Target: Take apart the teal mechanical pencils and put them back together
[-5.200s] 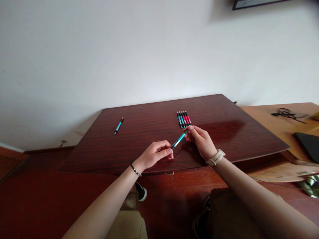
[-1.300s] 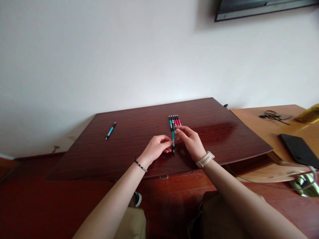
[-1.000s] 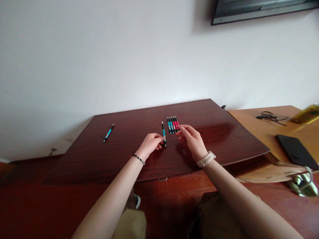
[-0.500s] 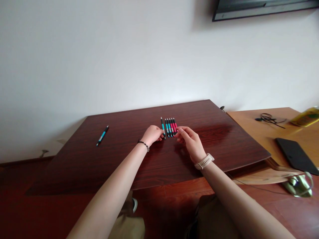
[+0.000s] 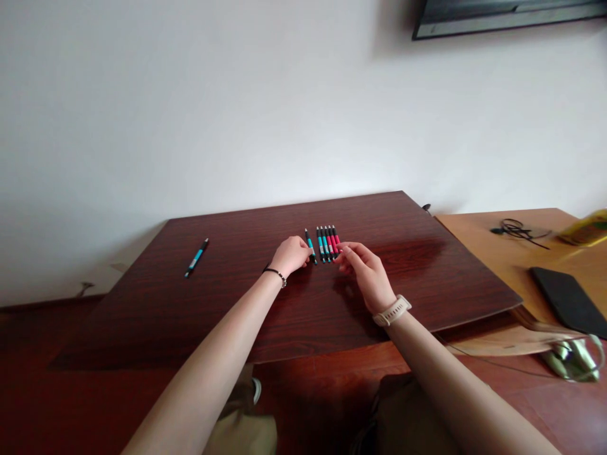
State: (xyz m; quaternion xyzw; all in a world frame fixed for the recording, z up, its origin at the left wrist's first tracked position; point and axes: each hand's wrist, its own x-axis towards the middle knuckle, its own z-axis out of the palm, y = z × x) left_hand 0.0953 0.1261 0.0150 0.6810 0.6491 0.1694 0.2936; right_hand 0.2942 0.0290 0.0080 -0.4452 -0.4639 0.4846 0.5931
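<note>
My left hand [image 5: 293,254] pinches a turquoise-and-black pen [image 5: 310,242] near its lower end. That pen stands slightly apart from, and left of, a tight row of pens lying side by side. The row has turquoise pens [image 5: 320,242] on its left side and pink pens [image 5: 333,237] on its right. At the lower right end of the row is my right hand [image 5: 363,265], its thumb and fingers closed about the end of the outermost pink pen; the fingertips partly hide it. Another turquoise pen [image 5: 196,258] lies alone at the table's left.
The dark wooden table [image 5: 237,316] stands against a white wall. A lighter wooden table [image 5: 488,259] adjoins on the right, bearing a coiled black cable [image 5: 516,229], a black phone-like slab [image 5: 566,297] and a yellow package [image 5: 588,229]. A screen [image 5: 512,16] hangs above.
The far end of the pen in my left hand has dropped a little toward the table. My right hand stays at the row's right end. The view has shifted slightly.
</note>
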